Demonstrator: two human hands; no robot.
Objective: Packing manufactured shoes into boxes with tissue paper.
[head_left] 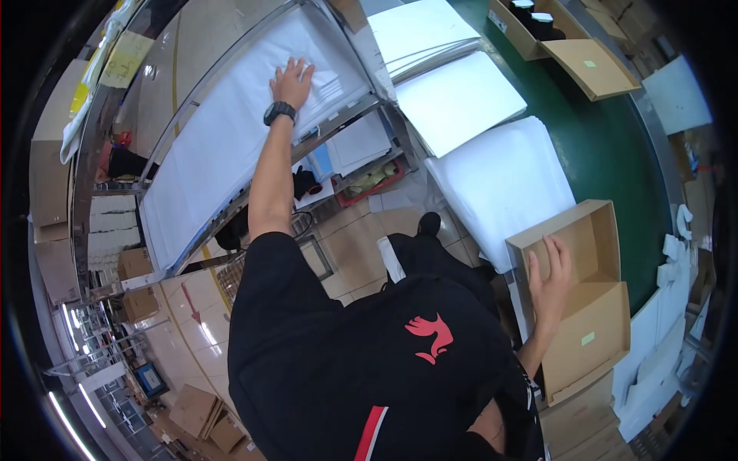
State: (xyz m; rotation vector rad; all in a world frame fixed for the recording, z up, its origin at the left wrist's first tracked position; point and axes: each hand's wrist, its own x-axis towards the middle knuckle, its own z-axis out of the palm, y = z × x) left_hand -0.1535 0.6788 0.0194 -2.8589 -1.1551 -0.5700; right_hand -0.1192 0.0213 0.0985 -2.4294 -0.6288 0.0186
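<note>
My left hand (292, 83), with a dark watch on its wrist, lies flat with fingers spread on a long stack of thin white sheets (207, 154). The sheets rest on a metal-framed rack to my left. On my right, my right hand (550, 278) is at the near side of an open brown cardboard box (600, 246). Its fingers are apart and reach over the box's edge; whether they press on the cardboard I cannot tell. The box has its hinged lid (588, 338) folded back toward me, and the visible part of its inside is bare.
White sheet stacks (500, 177) lie beside the box along the green-topped table (615, 146). Farther off stands another open box (530, 31) with dark items inside. Under the rack are papers and a red tray (371, 183). A black-clad leg and shoe (429, 224) show below.
</note>
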